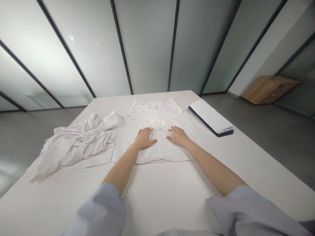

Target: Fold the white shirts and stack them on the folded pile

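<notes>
Left hand (144, 137) and right hand (180, 137) lie flat, fingers spread, gripping nothing, on a thin white cloth garment (163, 151) mid-frame, laid out but creased; crumpled white fabric (86, 139) centre-left looks unsmoothed, folded white-and-navy cloths (210, 115) right-of-centre look finished

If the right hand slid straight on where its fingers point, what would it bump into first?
Probably the wrinkly folds in the middle of the white shirt, which the right hand is already lying on. It's hard to tell how high they stick up.
</notes>
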`<act>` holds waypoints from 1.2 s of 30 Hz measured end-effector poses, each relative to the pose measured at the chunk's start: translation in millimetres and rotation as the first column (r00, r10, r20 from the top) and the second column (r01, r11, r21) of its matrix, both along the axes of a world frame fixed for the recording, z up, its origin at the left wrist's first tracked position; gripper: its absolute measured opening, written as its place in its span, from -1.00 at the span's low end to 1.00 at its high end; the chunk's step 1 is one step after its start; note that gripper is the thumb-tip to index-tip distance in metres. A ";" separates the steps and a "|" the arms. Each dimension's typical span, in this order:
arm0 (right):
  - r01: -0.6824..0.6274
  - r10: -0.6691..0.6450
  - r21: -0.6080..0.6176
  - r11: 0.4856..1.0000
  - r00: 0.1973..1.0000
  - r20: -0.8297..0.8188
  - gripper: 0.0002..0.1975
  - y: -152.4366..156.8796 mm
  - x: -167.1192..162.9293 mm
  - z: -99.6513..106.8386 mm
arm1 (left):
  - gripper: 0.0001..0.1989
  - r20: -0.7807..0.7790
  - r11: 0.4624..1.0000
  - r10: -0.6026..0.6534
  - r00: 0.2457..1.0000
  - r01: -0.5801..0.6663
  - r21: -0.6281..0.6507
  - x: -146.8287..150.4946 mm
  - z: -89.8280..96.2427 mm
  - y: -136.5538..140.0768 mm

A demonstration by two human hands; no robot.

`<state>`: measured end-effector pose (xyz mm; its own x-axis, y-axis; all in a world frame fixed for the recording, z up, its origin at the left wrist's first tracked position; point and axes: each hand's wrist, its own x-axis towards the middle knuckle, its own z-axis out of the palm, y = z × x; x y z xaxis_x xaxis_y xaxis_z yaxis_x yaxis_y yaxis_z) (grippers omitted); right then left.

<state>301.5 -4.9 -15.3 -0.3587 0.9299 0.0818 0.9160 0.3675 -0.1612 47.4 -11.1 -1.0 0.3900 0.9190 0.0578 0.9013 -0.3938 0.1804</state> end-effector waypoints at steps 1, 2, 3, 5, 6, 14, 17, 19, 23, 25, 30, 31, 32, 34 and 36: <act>0.004 -0.004 0.001 1.000 1.000 0.003 -0.45 0.0 -0.4 0.3 | -0.27 0.000 1.000 -0.008 1.000 0.008 0.001 -0.1 0.4 0.4; 0.007 -0.007 0.006 1.000 1.000 0.004 -0.45 -0.1 -1.0 0.8 | -0.28 0.000 1.000 -0.011 1.000 0.011 0.003 -0.1 0.8 0.8; 0.008 -0.008 0.014 1.000 1.000 0.004 -0.46 -0.4 -1.8 1.6 | -0.29 -0.001 1.000 -0.011 1.000 0.011 0.006 0.1 1.3 1.0; 0.015 -0.014 0.041 0.999 1.000 -0.004 -0.48 -1.5 -3.8 4.5 | -0.30 0.004 1.000 -0.006 1.000 0.006 0.024 0.6 1.9 0.9; 0.025 -0.025 0.060 0.998 1.000 -0.008 -0.50 -2.3 -5.0 6.5 | -0.31 0.015 0.999 -0.006 1.000 0.005 0.042 0.7 2.0 0.3; -0.021 0.015 0.149 0.989 0.999 0.037 -0.79 -16.0 -7.0 20.7 | -0.68 0.034 0.994 0.057 0.998 -0.060 0.091 -6.4 5.7 -19.6; -0.051 0.040 0.140 0.989 0.996 0.079 -0.81 -27.9 -2.2 21.6 | -0.73 -0.014 0.996 0.035 0.999 -0.034 0.077 -11.0 11.3 -30.2; -0.068 0.060 0.103 0.992 0.995 0.080 -0.80 -37.5 1.8 21.9 | -0.73 -0.037 0.997 0.032 0.999 -0.029 0.074 -14.1 13.8 -37.6; -0.084 0.081 0.069 0.994 0.996 0.040 -0.73 -55.5 8.3 20.1 | -0.70 -0.013 0.997 0.016 1.000 -0.015 0.070 -19.8 10.7 -52.8; -0.077 0.077 0.080 0.994 0.997 0.003 -0.69 -61.4 10.7 16.6 | -0.67 0.025 0.996 0.014 1.000 -0.016 0.083 -21.8 6.4 -59.3; -0.077 0.084 0.080 0.994 0.993 -0.082 -0.66 -64.0 17.7 5.8 | -0.67 0.078 0.990 0.084 0.993 -0.092 0.108 -23.6 1.3 -68.8; -0.086 0.092 0.077 0.993 0.992 -0.090 -0.67 -63.2 19.2 4.4 | -0.68 0.083 0.987 0.108 0.991 -0.117 0.114 -24.2 1.8 -69.7; -0.093 0.100 0.077 0.993 0.990 -0.100 -0.68 -62.5 20.6 3.4 | -0.70 0.090 0.983 0.130 0.987 -0.140 0.120 -25.2 2.4 -70.4; -0.101 0.111 0.084 0.991 0.986 -0.122 -0.70 -61.3 22.8 2.4 | -0.73 0.101 0.979 0.152 0.983 -0.163 0.119 -28.3 3.7 -71.2; -0.102 0.114 0.090 0.991 0.983 -0.141 -0.76 -60.9 23.6 2.6 | -0.77 0.114 0.983 0.144 0.983 -0.156 0.100 -32.3 4.1 -71.3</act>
